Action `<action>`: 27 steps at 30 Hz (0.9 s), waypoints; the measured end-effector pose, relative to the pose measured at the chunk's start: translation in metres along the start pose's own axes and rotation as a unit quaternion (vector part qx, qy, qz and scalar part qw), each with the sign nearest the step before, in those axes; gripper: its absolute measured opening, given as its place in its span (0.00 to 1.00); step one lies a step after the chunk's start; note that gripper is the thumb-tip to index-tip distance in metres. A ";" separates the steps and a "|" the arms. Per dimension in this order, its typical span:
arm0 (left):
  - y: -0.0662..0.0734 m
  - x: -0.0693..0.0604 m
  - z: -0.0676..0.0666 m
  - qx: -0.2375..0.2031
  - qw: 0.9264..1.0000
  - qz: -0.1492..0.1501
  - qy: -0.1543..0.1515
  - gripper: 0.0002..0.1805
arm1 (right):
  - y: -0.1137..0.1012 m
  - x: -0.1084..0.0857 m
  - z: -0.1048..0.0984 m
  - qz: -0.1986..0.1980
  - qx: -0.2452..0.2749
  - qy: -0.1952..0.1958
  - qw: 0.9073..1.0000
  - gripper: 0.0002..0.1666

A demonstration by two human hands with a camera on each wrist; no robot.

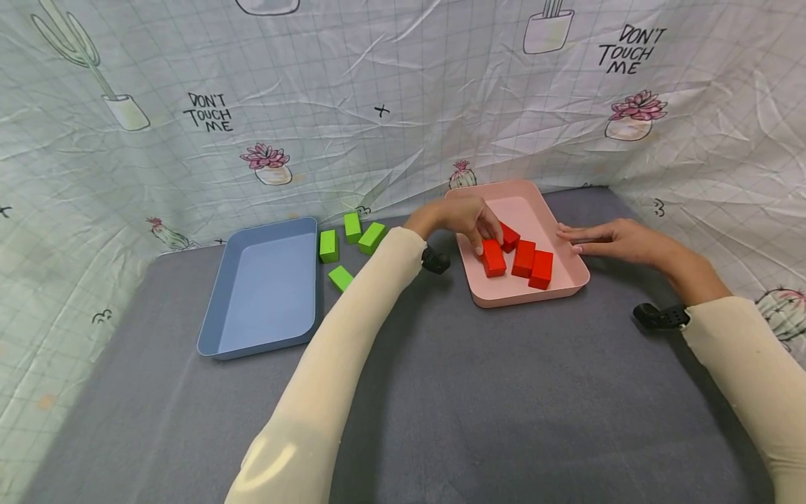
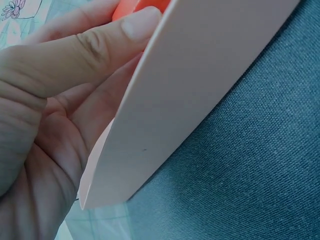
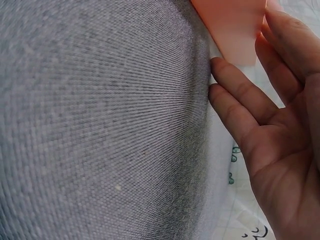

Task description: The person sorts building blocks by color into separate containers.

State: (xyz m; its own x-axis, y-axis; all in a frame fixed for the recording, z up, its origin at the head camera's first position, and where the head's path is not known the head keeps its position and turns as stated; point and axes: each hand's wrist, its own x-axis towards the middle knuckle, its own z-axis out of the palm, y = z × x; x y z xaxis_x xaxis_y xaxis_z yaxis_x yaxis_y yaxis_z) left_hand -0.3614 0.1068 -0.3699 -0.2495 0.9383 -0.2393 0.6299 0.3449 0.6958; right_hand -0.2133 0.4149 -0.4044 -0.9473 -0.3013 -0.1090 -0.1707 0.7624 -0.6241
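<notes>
My left hand (image 1: pixel 464 215) reaches over the left wall of the pink tray (image 1: pixel 504 299) and pinches a red block (image 1: pixel 494 260) between thumb and fingers. In the left wrist view, the thumb of the left hand (image 2: pixel 55 95) presses on the red block (image 2: pixel 131 7) just behind the tray wall (image 2: pixel 165 90). Three more red blocks (image 1: pixel 523 258) lie in the tray, close to the held one. At the tray's right wall, my right hand (image 1: pixel 620 240) touches the rim with extended fingers; the right wrist view shows this hand (image 3: pixel 280 125) beside the tray wall (image 3: pixel 235 30).
On the left stands a blue tray (image 1: pixel 271 294) with nothing in it. Several green blocks (image 1: pixel 329 246) lie between the two trays, one partly behind my left sleeve (image 1: pixel 340 350). A patterned cloth (image 1: pixel 352 84) hangs behind the grey table (image 1: pixel 504 392).
</notes>
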 end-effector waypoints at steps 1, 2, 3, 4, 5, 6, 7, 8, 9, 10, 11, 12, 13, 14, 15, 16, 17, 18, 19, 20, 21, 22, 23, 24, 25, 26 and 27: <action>0.000 0.000 0.000 -0.002 1.000 0.002 -0.001 0.18 | 0.000 0.000 0.000 0.001 -0.001 0.000 1.000 0.29; -0.001 0.001 0.001 -0.003 1.000 0.003 -0.002 0.18 | 0.000 0.000 0.000 0.002 -0.001 0.000 1.000 0.29; -0.001 0.001 0.001 -0.004 1.000 0.004 -0.002 0.18 | 0.000 0.000 0.000 0.004 -0.001 0.000 1.000 0.29; -0.001 0.001 0.001 -0.005 1.000 0.004 -0.003 0.19 | 0.000 0.000 0.000 0.008 -0.002 0.001 1.000 0.29; -0.001 0.001 0.001 -0.007 1.000 0.004 -0.003 0.19 | 0.000 -0.001 0.000 0.008 -0.004 0.001 1.000 0.29; -0.001 0.001 0.001 -0.006 1.000 0.004 -0.004 0.19 | 0.000 -0.001 0.000 0.010 -0.005 0.002 1.000 0.29; -0.001 0.001 0.001 -0.007 1.000 0.005 -0.005 0.19 | 0.000 -0.001 0.000 0.009 -0.006 0.002 1.000 0.29; -0.001 0.001 0.001 -0.009 1.000 0.006 -0.006 0.19 | 0.000 -0.001 0.000 0.009 -0.007 0.002 1.000 0.29; -0.001 0.001 0.001 -0.007 1.000 0.008 -0.006 0.19 | 0.000 -0.001 0.000 0.009 -0.007 0.002 1.000 0.29; -0.001 0.001 0.001 -0.006 1.000 0.010 -0.006 0.19 | 0.000 0.000 0.000 0.008 -0.006 0.001 1.000 0.29; -0.001 0.001 0.000 -0.004 1.000 0.012 -0.006 0.18 | 0.000 0.000 0.000 0.007 -0.006 0.000 1.000 0.29; -0.002 0.001 0.000 -0.001 1.000 0.015 -0.004 0.18 | 0.000 0.000 0.000 0.008 -0.005 0.000 1.000 0.29; -0.001 0.001 0.000 0.003 1.000 0.017 -0.002 0.18 | 0.001 0.000 0.001 0.008 -0.004 -0.001 1.000 0.29; -0.002 0.000 -0.001 0.006 1.000 0.017 0.001 0.18 | 0.001 0.001 0.001 0.008 -0.003 -0.002 1.000 0.29; -0.001 0.000 -0.001 0.010 1.000 0.017 0.003 0.18 | 0.000 0.001 0.001 0.009 -0.002 -0.002 1.000 0.29; -0.002 -0.001 -0.001 0.011 1.000 0.017 0.006 0.18 | 0.001 0.001 0.001 0.009 -0.003 -0.002 1.000 0.29; -0.002 -0.001 -0.001 0.011 1.000 0.016 0.008 0.18 | 0.000 0.001 0.001 0.010 -0.002 -0.002 1.000 0.29; -0.002 -0.001 -0.001 0.012 1.000 0.014 0.011 0.18 | 0.000 0.000 0.000 0.011 -0.001 -0.001 1.000 0.29; -0.003 -0.002 -0.002 0.011 1.000 0.012 0.013 0.18 | 0.000 0.000 0.000 0.012 -0.001 -0.001 1.000 0.29; -0.003 -0.002 -0.002 0.008 1.000 0.011 0.014 0.18 | -0.001 0.000 0.000 0.013 -0.001 -0.001 1.000 0.29; -0.004 -0.002 -0.001 0.007 1.000 0.010 0.016 0.18 | -0.001 0.000 0.000 0.014 -0.001 -0.001 1.000 0.28; -0.005 -0.002 -0.001 0.007 1.000 0.008 0.017 0.18 | -0.001 0.000 0.000 0.015 -0.002 -0.001 1.000 0.28; -0.006 -0.002 -0.001 0.007 1.000 0.007 0.018 0.18 | -0.001 -0.001 0.000 0.016 -0.003 0.000 1.000 0.29; -0.007 -0.002 -0.001 0.006 1.000 0.005 0.018 0.18 | -0.002 0.000 -0.001 0.017 -0.003 -0.001 1.000 0.29; -0.008 -0.002 0.000 0.005 1.000 0.003 0.020 0.18 | -0.002 0.000 -0.001 0.017 -0.004 -0.001 1.000 0.29; -0.009 -0.002 0.000 0.005 1.000 0.003 0.021 0.18 | -0.002 0.000 -0.001 0.017 -0.004 -0.001 1.000 0.29; -0.010 -0.002 0.000 0.004 1.000 0.003 0.023 0.18 | -0.003 0.000 -0.001 0.017 -0.005 -0.001 1.000 0.29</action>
State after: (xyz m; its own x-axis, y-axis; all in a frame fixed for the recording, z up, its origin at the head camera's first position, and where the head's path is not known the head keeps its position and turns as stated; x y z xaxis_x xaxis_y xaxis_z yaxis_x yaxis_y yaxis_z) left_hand -0.3668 0.1016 -0.3766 -0.2787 0.9384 -0.2042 0.6374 0.3398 0.6916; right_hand -0.2128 0.4138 -0.4018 -0.9524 -0.2751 -0.1315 -0.1402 0.7780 -0.6124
